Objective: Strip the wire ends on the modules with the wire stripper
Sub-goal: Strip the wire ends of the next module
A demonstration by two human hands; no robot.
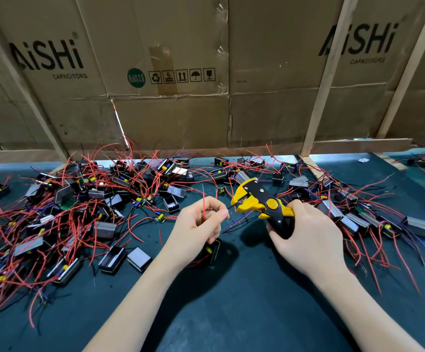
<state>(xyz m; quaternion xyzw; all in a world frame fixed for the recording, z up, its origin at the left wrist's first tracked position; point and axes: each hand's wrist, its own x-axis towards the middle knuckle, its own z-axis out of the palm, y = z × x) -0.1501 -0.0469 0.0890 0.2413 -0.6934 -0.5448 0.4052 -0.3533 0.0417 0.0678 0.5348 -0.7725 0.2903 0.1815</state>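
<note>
Wire stripper (262,201) in right hand's (305,235) grip, red wire (203,204) pinched by left hand (198,222), over dark green table (231,301).

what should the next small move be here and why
Probably bring the red wire tip across into the wire stripper. The left hand pinches that wire upright, its module hanging below, while the right hand grips the stripper's handles; the jaws look open and apart from the wire.

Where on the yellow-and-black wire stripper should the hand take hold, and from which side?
Grip the wire stripper by its black handles, from the near right, as the right hand does: the yellow head points up-left toward the red wire, so the handles trail toward the person.
</note>
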